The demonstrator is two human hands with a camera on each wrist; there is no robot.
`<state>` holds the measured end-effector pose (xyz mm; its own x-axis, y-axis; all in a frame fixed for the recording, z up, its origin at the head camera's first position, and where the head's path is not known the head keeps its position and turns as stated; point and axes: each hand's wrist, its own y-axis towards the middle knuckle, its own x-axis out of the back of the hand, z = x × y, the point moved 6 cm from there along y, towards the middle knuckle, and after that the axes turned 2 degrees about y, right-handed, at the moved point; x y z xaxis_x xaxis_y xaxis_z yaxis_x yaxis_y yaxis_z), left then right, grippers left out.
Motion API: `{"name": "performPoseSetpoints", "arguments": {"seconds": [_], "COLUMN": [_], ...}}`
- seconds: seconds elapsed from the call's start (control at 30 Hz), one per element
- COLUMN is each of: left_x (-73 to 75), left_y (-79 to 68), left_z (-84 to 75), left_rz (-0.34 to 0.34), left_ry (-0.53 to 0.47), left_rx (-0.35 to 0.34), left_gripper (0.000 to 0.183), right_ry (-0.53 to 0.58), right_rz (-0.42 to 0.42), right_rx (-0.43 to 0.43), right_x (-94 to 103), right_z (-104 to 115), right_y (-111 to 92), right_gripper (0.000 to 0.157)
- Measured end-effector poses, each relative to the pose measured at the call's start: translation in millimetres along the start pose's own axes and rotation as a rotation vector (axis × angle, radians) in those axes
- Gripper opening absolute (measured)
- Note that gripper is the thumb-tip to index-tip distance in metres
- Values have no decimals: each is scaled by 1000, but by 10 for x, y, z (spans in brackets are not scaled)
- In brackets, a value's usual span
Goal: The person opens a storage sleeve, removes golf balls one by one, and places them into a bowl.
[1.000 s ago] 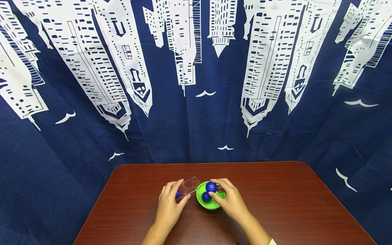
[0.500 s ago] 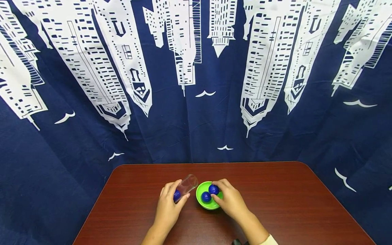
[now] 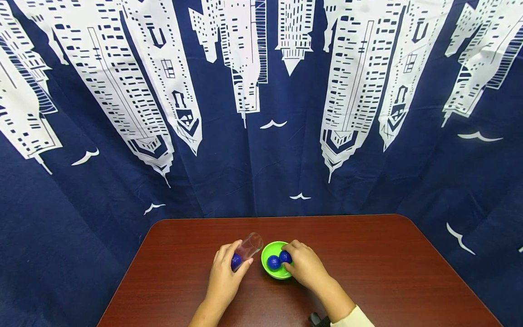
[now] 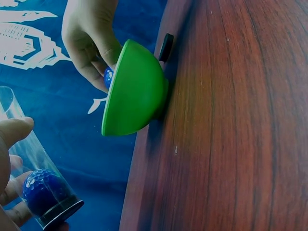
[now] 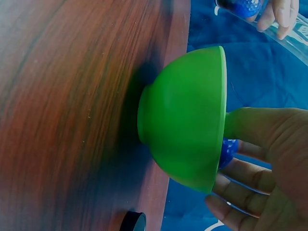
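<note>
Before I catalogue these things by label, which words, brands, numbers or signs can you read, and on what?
None readable.
Backdrop: drawn buildings and birds, no lettering seen.
Green bowl, clear tube: no lettering visible.
Blue balls in the bowl and tube: any print is too small to read.

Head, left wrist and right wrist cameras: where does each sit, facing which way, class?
Head: worn there, facing forward and down at the table; left hand and right hand show.
Left wrist: worn there, facing forward at the green bowl; both hands show.
Right wrist: worn there, likewise facing the bowl; both hands show.
Both wrist views share the bowl.
</note>
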<state>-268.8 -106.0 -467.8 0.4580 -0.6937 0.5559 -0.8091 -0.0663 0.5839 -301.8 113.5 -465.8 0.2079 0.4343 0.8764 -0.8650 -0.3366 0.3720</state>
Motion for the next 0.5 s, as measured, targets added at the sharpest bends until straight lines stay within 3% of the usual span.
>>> {"name": "performPoseSetpoints", "arguments": {"seconds": [0.3, 0.5], "left_x": [-22, -36], "left_y": [-13, -17], "left_z": [14, 13], "left_rz": [7, 24], "left_ry": [-20, -28], "left_rx": [9, 21], "left_gripper": [56, 56], "right_ry": [-90, -112], "right_rz": [7, 53], "right_rx": [64, 60], "right_x": [1, -12], "right_z": [36, 68], "right_y": [16, 27], "right_gripper": [36, 33]}}
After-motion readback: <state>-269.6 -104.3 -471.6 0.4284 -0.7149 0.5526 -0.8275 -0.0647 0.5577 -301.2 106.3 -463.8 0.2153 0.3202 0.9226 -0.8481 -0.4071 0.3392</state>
